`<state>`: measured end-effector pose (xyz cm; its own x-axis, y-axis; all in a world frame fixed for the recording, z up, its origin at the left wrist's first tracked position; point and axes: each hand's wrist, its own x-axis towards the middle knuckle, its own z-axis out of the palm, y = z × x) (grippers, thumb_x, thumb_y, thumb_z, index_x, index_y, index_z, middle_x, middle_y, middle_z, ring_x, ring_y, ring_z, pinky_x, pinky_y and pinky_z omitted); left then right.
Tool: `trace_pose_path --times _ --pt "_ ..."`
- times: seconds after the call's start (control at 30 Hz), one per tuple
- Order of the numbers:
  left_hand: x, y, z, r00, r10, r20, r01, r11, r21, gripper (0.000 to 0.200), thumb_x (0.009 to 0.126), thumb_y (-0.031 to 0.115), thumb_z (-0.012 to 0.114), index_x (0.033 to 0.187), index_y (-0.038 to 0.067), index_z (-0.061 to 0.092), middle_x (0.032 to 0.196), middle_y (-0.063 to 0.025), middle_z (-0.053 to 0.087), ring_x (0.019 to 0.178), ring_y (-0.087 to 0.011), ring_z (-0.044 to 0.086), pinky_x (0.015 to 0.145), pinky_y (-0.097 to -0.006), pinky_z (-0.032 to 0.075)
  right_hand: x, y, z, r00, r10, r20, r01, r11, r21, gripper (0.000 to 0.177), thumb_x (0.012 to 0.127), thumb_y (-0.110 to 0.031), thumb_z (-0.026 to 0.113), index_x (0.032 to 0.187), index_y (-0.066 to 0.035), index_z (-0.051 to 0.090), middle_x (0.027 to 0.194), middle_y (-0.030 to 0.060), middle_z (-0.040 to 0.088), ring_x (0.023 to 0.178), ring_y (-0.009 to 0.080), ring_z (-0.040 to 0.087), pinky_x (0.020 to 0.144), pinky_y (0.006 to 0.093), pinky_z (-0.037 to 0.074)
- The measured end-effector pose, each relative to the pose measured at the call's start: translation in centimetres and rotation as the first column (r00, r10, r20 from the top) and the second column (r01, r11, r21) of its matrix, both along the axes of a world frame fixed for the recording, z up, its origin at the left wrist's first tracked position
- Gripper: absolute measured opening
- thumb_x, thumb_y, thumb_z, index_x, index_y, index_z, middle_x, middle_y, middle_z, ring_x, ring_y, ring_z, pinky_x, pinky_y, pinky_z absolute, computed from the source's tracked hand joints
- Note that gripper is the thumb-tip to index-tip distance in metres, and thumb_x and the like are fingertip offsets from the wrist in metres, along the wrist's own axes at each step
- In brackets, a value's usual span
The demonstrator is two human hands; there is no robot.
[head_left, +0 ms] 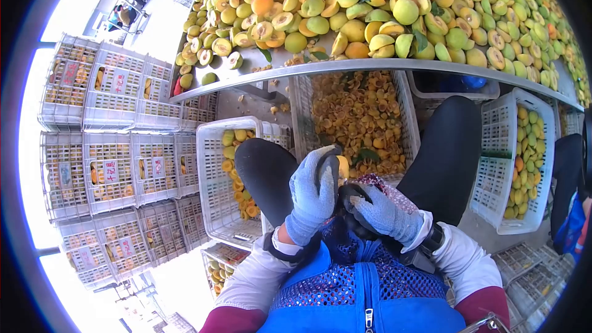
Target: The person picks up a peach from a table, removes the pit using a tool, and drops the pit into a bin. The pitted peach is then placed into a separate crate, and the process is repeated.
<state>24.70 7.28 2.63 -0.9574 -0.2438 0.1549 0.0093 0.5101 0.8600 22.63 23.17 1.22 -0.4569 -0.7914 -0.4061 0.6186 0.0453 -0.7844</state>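
My left hand (313, 192), in a blue-grey glove with dark fingertips, is closed with a yellow-orange piece of apricot (343, 167) at its fingers. Close beside it, my right hand (387, 214), gloved the same way, has its fingers curled in; whatever they grip is hidden. Both hands are over my lap, in front of my blue apron (345, 280). Below and beyond them, a crate (302, 108) between my knees contains many hollowed apricot pieces (357, 111) and a few green leaves.
A metal-edged table (277, 78) ahead is heaped with halved and whole apricots (407, 12). Fruit-filled crates stand at my left (209, 148) and right (493, 179). Stacked crates (114, 148) line the far left. Part of another person (570, 222) shows at the right edge.
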Motion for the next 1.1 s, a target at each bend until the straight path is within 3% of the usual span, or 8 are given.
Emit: trace_pose_path --times 0.33,0.43,0.57,0.7,0.77,0.87,0.97,1.1 --pt "-1.9 0.1 -0.5 0.994 -0.084 0.074 0.036 0.865 0.501 0.036 0.098 0.026 0.046 0.11 -0.005 0.059 0.098 -0.0121 0.065 0.087 -0.0192 0.063 0.08 -0.0297 0.05 -0.7 -0.2 1.3 0.795 0.169 0.582 0.109 0.905 -0.411 0.052 0.093 -0.058 0.043 0.085 -0.007 0.051 0.056 -0.0028 0.039 0.038 0.0065 0.033 0.035 0.0225 0.029" --pt "-0.6 -0.1 -2.6 0.997 -0.076 -0.013 0.077 0.969 0.236 0.042 0.1 0.033 0.042 0.108 -0.004 0.06 0.097 -0.0109 0.065 0.086 -0.0173 0.063 0.079 -0.0291 0.05 -0.9 0.0 -0.7 0.629 0.417 0.656 0.284 0.662 -0.693 0.05 0.096 -0.054 0.041 0.087 -0.006 0.052 0.056 -0.002 0.04 0.037 0.0063 0.032 0.034 0.0224 0.032" --pt "0.4 -2.8 -2.5 0.937 0.283 0.204 -0.337 0.585 0.738 0.047 0.1 0.037 0.038 0.109 -0.003 0.06 0.096 -0.0097 0.064 0.088 -0.0171 0.063 0.079 -0.0292 0.051 -1.9 0.2 -4.4 0.585 0.278 0.762 0.424 0.696 -0.58 0.051 0.097 -0.053 0.038 0.088 -0.007 0.055 0.055 -0.003 0.035 0.037 0.0054 0.029 0.031 0.0204 0.028" --pt "2.2 -13.3 -0.4 0.862 0.487 -0.143 -0.446 0.861 0.245 0.036 0.098 0.031 0.043 0.111 0.002 0.061 0.104 -0.0131 0.064 0.094 -0.0254 0.063 0.083 -0.0358 0.051 -0.8 0.8 -6.1 0.614 0.122 0.78 0.345 0.847 -0.404 0.05 0.097 -0.054 0.038 0.089 -0.007 0.057 0.057 -0.0045 0.031 0.041 0.0044 0.027 0.032 0.0195 0.022" --pt "3.1 -19.3 0.8 0.838 0.546 0.005 -0.41 0.636 -0.654 0.033 0.095 0.029 0.05 0.112 0.003 0.06 0.109 -0.0172 0.063 0.095 -0.0298 0.063 0.082 -0.0389 0.051 -1.6 1.0 -4.7 0.69 -0.009 0.724 0.334 0.891 -0.307 0.049 0.097 -0.053 0.039 0.089 -0.008 0.057 0.057 -0.0043 0.032 0.04 0.0046 0.026 0.032 0.0198 0.021" --pt "2.2 -21.9 -0.4 0.696 0.715 0.062 -0.328 0.395 -0.858 0.034 0.091 0.028 0.056 0.114 0.004 0.06 0.107 -0.0193 0.064 0.092 -0.0317 0.064 0.081 -0.0388 0.05 -2.5 0.7 -5.7 0.66 -0.015 0.751 0.329 0.904 -0.272 0.05 0.094 -0.057 0.041 0.088 -0.01 0.058 0.056 -0.0051 0.032 0.039 0.0055 0.025 0.033 0.0212 0.02" --pt "-4.8 -14.9 1.4 0.888 0.452 0.086 -0.322 0.744 -0.585 0.03 0.088 0.025 0.062 0.108 0.003 0.063 0.098 -0.0165 0.067 0.089 -0.0319 0.065 0.081 -0.0386 0.05 -3.2 0.1 -5.6 0.697 -0.091 0.711 0.266 0.954 -0.139 0.05 0.094 -0.057 0.042 0.09 -0.009 0.056 0.058 -0.0039 0.035 0.04 0.006 0.026 0.035 0.0219 0.022" --pt "-16.6 -11.0 0.0 0.905 0.35 0.241 -0.12 0.756 -0.644 0.04 0.086 0.044 0.059 0.104 0.008 0.066 0.098 -0.0138 0.067 0.094 -0.0328 0.063 0.081 -0.0417 0.048 -4.3 -0.5 -4.9 0.773 -0.193 0.604 0.239 0.971 0.005 0.051 0.093 -0.059 0.043 0.093 -0.009 0.055 0.058 -0.0034 0.038 0.04 0.0062 0.027 0.038 0.0229 0.023"
